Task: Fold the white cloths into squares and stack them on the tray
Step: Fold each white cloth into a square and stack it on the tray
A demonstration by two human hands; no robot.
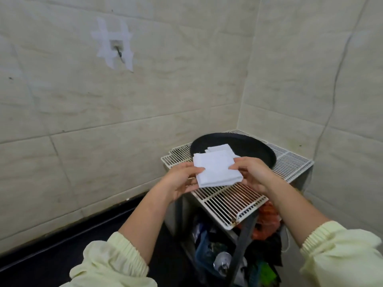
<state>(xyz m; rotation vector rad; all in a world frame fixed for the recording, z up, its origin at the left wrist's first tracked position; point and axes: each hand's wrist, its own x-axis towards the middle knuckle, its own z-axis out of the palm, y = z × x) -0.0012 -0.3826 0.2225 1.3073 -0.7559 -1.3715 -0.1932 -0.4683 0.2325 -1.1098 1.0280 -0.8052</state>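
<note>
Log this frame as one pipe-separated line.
left hand: grips folded cloth | right hand: grips it too | black tray: stacked cloths inside | held cloth: not yet stacked

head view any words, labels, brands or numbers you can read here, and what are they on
No readable text in this view.
The folded cloth and black tray: plain, no print.
The tape strips on the wall: crossed tape, not writing.
The bags and can under the wire rack: any print too blurred to read.
</note>
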